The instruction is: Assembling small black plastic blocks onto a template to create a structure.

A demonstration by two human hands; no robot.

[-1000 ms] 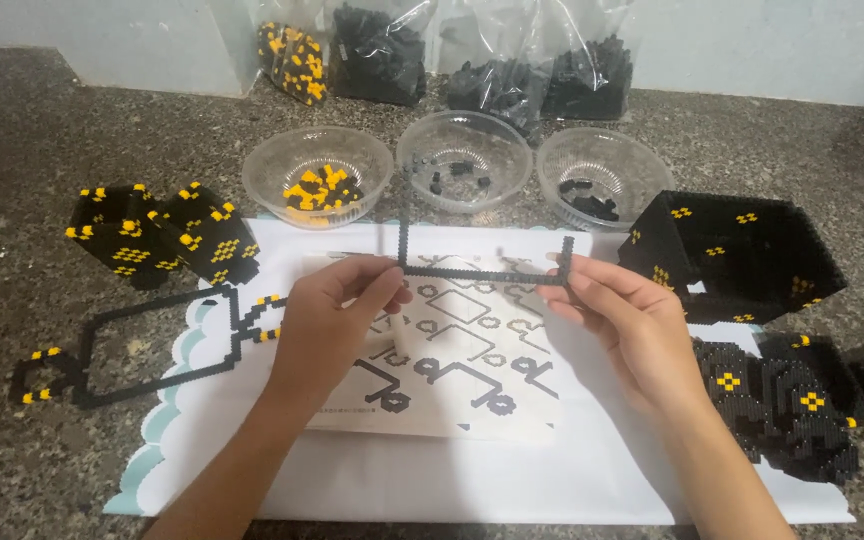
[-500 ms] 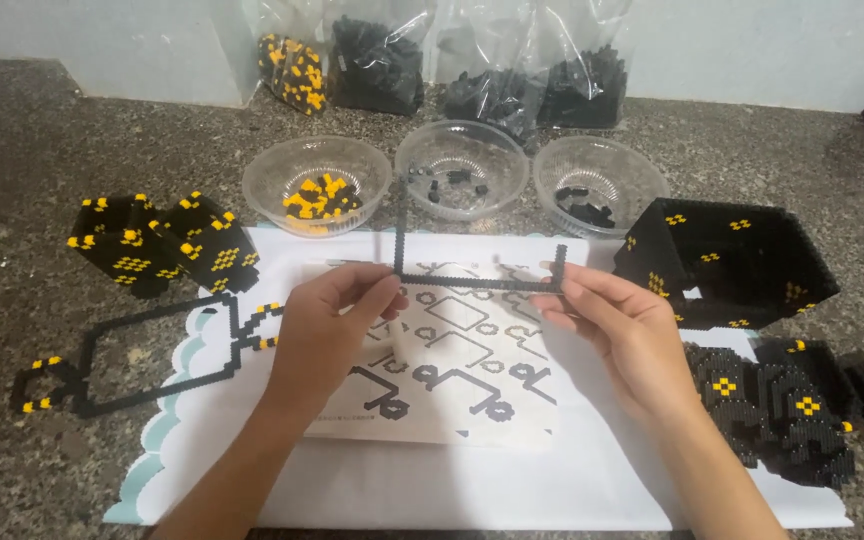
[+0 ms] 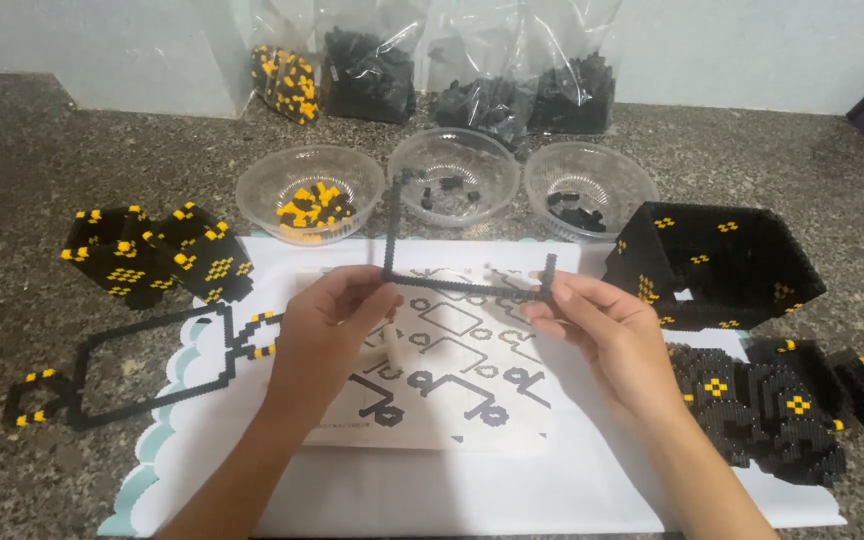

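While both hands work above the middle of the table, the head view shows a thin black bead strip [image 3: 467,285] held between them over a printed pattern sheet [image 3: 452,390], probably so its shape can be checked against the drawing beneath. The strip runs level from hand to hand, with a tall upright at its left end and a short one at its right.

At about 9 o'clock from the sheet's centre, the left hand [image 3: 327,335] pinches the strip at the corner where the tall upright rises, fingers closed narrowly on it. At 3 o'clock, the right hand [image 3: 607,335] pinches the other end just below the short upright, fingertips tight together. Holding both ends likely keeps so slender a piece from bending.

Toward 12 o'clock stand three clear bowls: one with yellow beads [image 3: 310,195], a middle bowl [image 3: 454,188] and a right bowl [image 3: 590,188] holding a few black beads, all within easy reach. Bags of beads [image 3: 367,70] lean against the wall behind. At 9 o'clock lies a black outline frame [image 3: 142,365] beside a black-and-yellow block [image 3: 157,255]; at 3 o'clock sits an open black box shape [image 3: 722,265].
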